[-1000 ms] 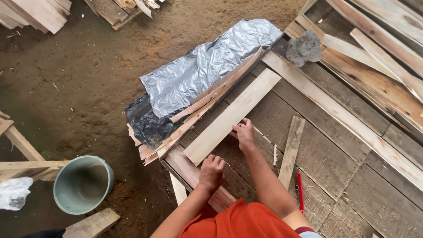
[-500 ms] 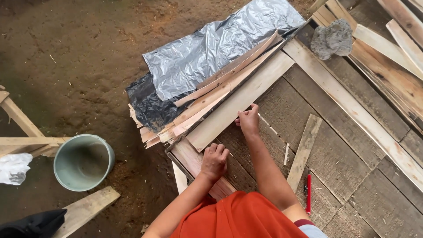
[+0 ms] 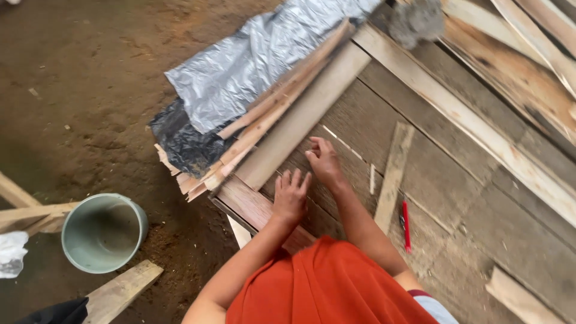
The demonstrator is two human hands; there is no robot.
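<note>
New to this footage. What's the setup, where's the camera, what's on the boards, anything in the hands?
No machine here: a person works with two bare hands. The single camera sits on their head and looks down, so the orange garment at the bottom is their own. The left hand rests flat with fingers spread on the wooden platform. The right hand touches the platform next to a long pale plank. Neither hand has a grip on anything. Beside the plank lie thin wood strips and a silver plastic sheet. A red pencil lies on the boards, and a grey-green bucket stands on the dirt floor.
</note>
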